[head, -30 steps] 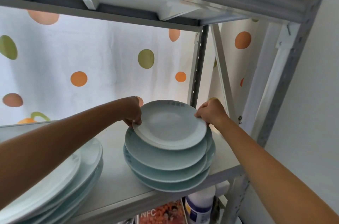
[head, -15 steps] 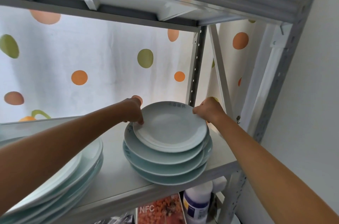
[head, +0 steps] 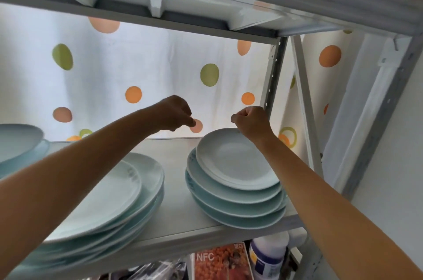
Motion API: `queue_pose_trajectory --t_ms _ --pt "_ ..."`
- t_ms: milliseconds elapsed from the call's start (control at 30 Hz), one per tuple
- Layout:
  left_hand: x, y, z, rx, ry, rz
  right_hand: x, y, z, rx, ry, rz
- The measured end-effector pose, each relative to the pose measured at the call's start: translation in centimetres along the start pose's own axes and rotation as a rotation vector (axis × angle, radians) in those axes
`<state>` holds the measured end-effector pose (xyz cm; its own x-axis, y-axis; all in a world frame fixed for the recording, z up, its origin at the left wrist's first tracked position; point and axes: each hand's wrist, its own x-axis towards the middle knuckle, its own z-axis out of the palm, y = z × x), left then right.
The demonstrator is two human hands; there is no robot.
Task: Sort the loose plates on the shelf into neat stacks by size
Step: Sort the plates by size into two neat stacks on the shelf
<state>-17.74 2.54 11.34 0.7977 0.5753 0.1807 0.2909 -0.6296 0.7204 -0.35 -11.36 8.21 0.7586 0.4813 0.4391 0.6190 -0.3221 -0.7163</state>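
A stack of medium pale-blue plates (head: 235, 197) stands at the right end of the shelf board (head: 176, 213), with a smaller, paler plate (head: 231, 160) on top. Left of it lies a stack of larger plates (head: 128, 190), partly hidden by my left forearm. More plates (head: 18, 142) sit at the far left. My left hand (head: 176, 112) hovers above the shelf between the two stacks, fingers curled with nothing in them. Just over the far rim of the top plate my right hand (head: 250, 120) is closed and holds nothing.
The upper shelf (head: 206, 16) hangs low over both hands. A perforated metal upright (head: 272, 78) and a diagonal brace (head: 304, 101) stand right behind the right stack. A dotted curtain (head: 137, 69) closes the back. Below the shelf are a white bottle (head: 267, 256) and an orange NFC carton (head: 219, 263).
Both hands have let go of the top plate's rim and risen above it, closing as they lifted. The plate stays on the right stack. The view shifted to show more plates at left.
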Motion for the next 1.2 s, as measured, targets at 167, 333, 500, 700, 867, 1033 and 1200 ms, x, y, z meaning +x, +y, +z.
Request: queue_pose_trajectory --t_ms 167,333,500,700,867,1033,1200 --pt "-3.3 -3.0 -6.0 -0.088 0.187 -0.004 -0.7 -5.8 5.4 0.165 -0.162 -0.051" --pt "-7.8 -8.6 -13.0 -0.230 0.440 -0.057 -2.4 -12.9 12.1 0.149 -0.318 -0.160" --pt "-11.8 -16.5 -17.7 -0.181 0.715 -0.199 -4.4 -20.5 19.1 0.149 -0.501 -0.249" --pt "-14.3 -23.9 -19.1 0.194 0.935 -0.336 -7.4 -27.4 25.6 0.078 -0.665 -0.350" --pt "-15.6 -27.9 -19.6 0.409 1.109 -0.335 -8.2 -29.5 29.4 -0.027 -0.788 -0.346" --pt "-16.2 -30.3 -18.7 0.291 1.225 -0.376 -7.8 -29.6 32.1 -0.191 -0.823 -0.189" --pt "-16.5 -31.7 -18.9 0.244 1.110 -0.528 -8.1 -29.4 34.5 -0.217 -0.961 0.124"
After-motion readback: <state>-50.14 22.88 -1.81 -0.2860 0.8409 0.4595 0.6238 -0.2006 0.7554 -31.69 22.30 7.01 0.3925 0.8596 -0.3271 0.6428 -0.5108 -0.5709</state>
